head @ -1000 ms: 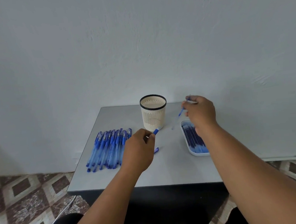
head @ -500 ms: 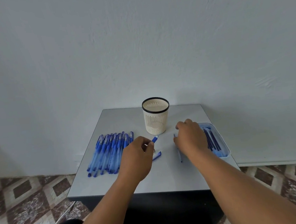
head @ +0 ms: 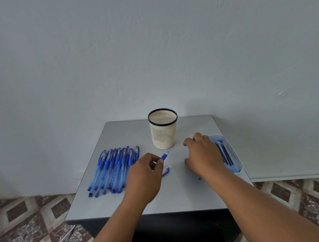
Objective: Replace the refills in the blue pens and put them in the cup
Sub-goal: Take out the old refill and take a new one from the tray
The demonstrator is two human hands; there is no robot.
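You face a plain pale grey-white plastered wall [head: 147, 44]; the grey square worktop [head: 123, 202] stands on a brown-and-cream diamond-patterned tiled floor [head: 19, 232].

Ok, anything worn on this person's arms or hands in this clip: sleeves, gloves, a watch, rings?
Nothing visible. Both forearms are bare up to the frame's lower edge, with no sleeves showing. The left hand and right hand carry no gloves, watch, bracelet or rings on the sides facing the head camera.

Desk [head: 112, 203]: smooth, matt grey top. Cup [head: 163, 134]: cream slotted plastic, glossy black rim. Pens [head: 112, 170]: translucent blue plastic barrels, opaque blue caps. Tray [head: 236, 158]: pale translucent plastic, slight sheen. Wall [head: 147, 44]: matt painted plaster, faintly rough. Floor [head: 24, 221]: patterned tile, mottled.
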